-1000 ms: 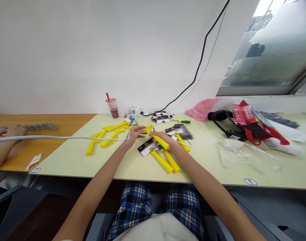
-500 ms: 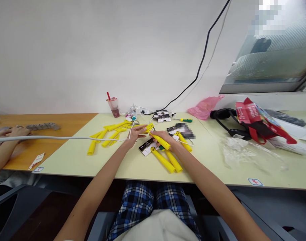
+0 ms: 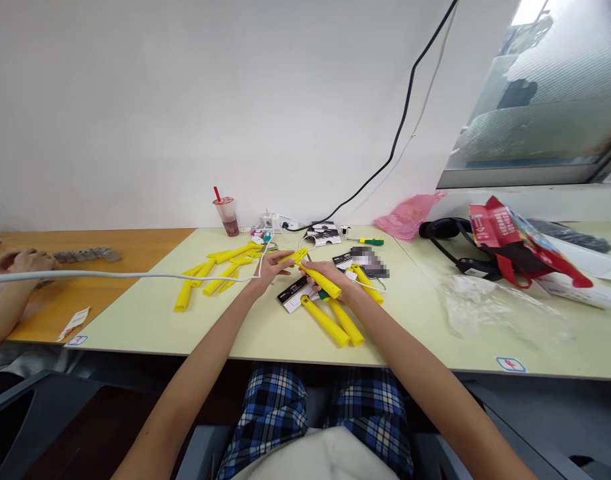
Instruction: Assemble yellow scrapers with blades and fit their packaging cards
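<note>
My left hand pinches the forked, flat end of a yellow plastic handle between thumb and fingers. My right hand is closed round the same handle near its middle, and the tube end points toward me and to the right. Below the right palm shows a green grip, mostly hidden; what it belongs to I cannot make out. Two yellow tubes lie on the table under my right hand, and another yellow piece is beside my right wrist. More yellow handles lie in a loose group left of my left hand.
Printed black-and-white cards lie around my hands. A green-and-yellow screwdriver and a drink cup stand farther back. A white cable crosses at left. Headphones, a red bag and clear plastic occupy the right. Another person's hands work at far left.
My hands keep nearly the same hold on the yellow handle; the left fingers shift slightly at the forked end. The other person's hands at far left have come together.
</note>
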Tool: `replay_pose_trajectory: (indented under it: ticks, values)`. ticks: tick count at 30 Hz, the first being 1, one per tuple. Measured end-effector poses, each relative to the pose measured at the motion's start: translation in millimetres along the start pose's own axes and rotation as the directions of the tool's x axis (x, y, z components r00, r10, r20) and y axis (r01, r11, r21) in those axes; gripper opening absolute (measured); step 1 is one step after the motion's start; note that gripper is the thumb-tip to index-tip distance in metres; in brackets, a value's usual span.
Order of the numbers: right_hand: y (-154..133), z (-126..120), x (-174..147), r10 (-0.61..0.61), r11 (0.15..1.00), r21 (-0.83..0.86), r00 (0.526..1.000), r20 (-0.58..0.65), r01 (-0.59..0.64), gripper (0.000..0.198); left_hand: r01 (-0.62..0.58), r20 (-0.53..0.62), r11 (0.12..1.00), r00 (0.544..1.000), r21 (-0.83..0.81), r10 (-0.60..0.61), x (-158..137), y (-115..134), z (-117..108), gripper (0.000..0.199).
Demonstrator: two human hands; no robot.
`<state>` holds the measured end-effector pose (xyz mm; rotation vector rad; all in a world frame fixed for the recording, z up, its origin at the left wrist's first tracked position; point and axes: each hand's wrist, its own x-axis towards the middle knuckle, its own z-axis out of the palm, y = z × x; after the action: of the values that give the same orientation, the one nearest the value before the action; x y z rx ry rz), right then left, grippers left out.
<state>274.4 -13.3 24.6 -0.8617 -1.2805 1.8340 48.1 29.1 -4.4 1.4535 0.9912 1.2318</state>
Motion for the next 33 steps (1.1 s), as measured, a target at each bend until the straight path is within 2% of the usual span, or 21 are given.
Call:
replay_pose_trajectory:
  ticks: [5,11,18,22,26,28,30,33]
  values:
    - [1,-2,1,0.002,1.000,0.022,1.000,0.008,-0.002,0.039,-0.054,0.010,0.994,0.999,0.092,0.053,-1,-5,2,0.075]
    - [2,-4,3,-0.002,1.000,0.020,1.000,0.004,0.002,0.038,-0.159,0.035,0.949,0.987,0.271,0.156,-8,-5,3,0.061]
    - [1,-3,6,-0.037,0.999,-0.007,0.999,-0.006,0.037,0.035,-0.300,0.082,0.901,0.954,0.314,0.289,-15,3,9,0.050]
    - [1,-3,10,-0.123,0.992,-0.037,0.992,-0.037,0.122,0.040,-0.424,0.135,0.828,0.905,0.368,0.404,-20,13,15,0.043]
    - [-2,-1,6,-0.251,0.966,-0.075,0.968,-0.025,0.249,0.046,-0.590,0.172,0.704,0.801,0.396,0.574,-24,30,18,0.037]
    - [-3,2,4,-0.327,0.940,-0.106,0.945,-0.023,0.323,0.044,-0.624,0.169,0.686,0.773,0.373,0.611,-24,40,20,0.035]
    - [-3,5,2,-0.412,0.904,-0.144,0.910,-0.043,0.403,0.041,-0.593,0.135,0.744,0.801,0.308,0.583,-21,50,21,0.039]
    - [-3,9,3,-0.501,0.861,-0.168,0.858,-0.114,0.481,0.042,-0.451,0.056,0.886,0.892,0.104,0.448,-11,60,26,0.054]
